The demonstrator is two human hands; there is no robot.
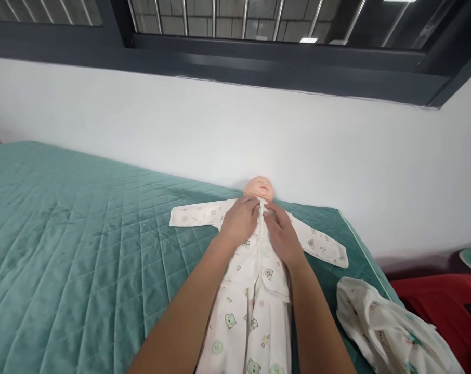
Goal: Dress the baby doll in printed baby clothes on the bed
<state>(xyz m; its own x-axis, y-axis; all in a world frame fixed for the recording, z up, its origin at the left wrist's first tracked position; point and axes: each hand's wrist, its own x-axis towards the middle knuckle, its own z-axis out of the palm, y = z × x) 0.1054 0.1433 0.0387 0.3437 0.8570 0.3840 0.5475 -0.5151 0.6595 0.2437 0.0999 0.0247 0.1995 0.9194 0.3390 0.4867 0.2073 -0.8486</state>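
Observation:
A baby doll (259,188) lies on its back, head close to the wall, dressed in a white baby shirt (269,272) with small printed animals. Both sleeves stretch out to the sides. At the upper chest, my left hand (241,221) has its fingers closed on the shirt's front edge just below the neck. Opposite it, my right hand (281,228) pinches the other front edge near the collar. The fingertips almost meet, and whatever small fastening lies between them cannot be made out. Matching white baby pants (230,332) cover the legs between my forearms.
A green quilted bed cover (83,249) spreads under the doll. A crumpled white printed cloth (391,327) lies at the bed's right edge, beside a red object (442,301). Behind are a white wall (142,119) and a dark window frame (278,67).

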